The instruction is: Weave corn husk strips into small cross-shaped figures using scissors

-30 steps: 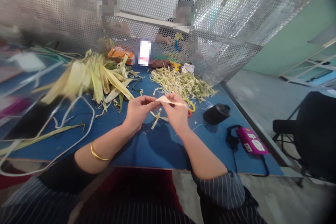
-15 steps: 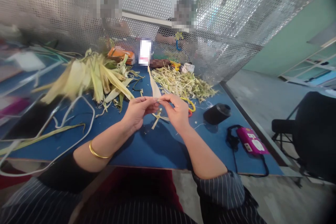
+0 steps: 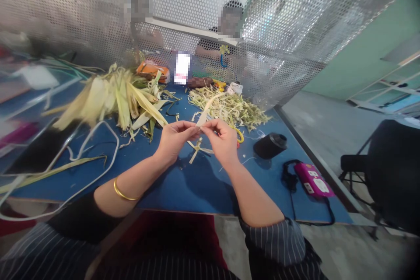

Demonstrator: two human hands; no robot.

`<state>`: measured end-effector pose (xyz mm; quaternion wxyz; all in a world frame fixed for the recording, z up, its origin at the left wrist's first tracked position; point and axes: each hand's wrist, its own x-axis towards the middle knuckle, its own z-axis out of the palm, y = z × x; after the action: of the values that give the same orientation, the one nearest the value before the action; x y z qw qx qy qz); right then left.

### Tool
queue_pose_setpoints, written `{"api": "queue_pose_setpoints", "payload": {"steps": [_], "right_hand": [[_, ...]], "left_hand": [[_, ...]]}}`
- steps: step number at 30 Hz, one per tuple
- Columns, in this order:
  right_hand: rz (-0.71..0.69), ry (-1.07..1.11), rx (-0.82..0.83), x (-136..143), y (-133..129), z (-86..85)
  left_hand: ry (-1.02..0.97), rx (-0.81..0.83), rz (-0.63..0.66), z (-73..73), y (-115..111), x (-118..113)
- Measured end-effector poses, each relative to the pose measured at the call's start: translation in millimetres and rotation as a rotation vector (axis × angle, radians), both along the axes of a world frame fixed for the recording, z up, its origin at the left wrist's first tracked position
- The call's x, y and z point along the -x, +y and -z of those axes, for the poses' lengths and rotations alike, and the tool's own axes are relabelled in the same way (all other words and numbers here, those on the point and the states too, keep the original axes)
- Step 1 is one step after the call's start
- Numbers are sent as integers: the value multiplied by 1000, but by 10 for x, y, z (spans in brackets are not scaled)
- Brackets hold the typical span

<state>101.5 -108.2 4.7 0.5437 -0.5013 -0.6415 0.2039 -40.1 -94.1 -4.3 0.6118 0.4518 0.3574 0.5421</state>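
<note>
Fingertips meet over the blue table, where my left hand (image 3: 175, 139) and my right hand (image 3: 221, 138) pinch the near end of a pale corn husk strip (image 3: 207, 108). Its far end curves up and to the right, over the pile of shredded husk. Just below my fingers a small knotted husk piece (image 3: 197, 148) with several thin arms lies on the table. Yellow scissor handles (image 3: 240, 134) show partly behind my right hand. A heap of long corn husks (image 3: 111, 96) spreads to the left of my hands.
Shredded husk (image 3: 229, 105) lies beyond my hands. To the right are a black spool (image 3: 271, 144) and a magenta pack (image 3: 314, 179) beside a black cable. A lit phone (image 3: 182, 68) and an orange packet (image 3: 152, 72) stand near the perforated screen (image 3: 183, 4). A white cable (image 3: 116, 140) loops at left.
The strip's far end has swung from pointing up and left to curving up and right. Both hands keep their pinch in nearly the same place.
</note>
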Motion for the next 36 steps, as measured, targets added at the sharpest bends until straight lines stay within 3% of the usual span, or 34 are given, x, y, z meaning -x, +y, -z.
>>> {"api": "queue_pose_setpoints", "payload": {"steps": [10, 16, 28, 36], "right_hand": [[-2, -3, -22, -20, 29, 48], [-86, -61, -75, -33, 33, 38], [-3, -1, -37, -16, 22, 59], [36, -22, -65, -21, 46, 79]], "left_hand": [[133, -70, -54, 29, 16, -13], [53, 9, -21, 3, 31, 15], [-49, 15, -21, 26, 11, -17], [26, -35, -8, 33, -4, -21]]}}
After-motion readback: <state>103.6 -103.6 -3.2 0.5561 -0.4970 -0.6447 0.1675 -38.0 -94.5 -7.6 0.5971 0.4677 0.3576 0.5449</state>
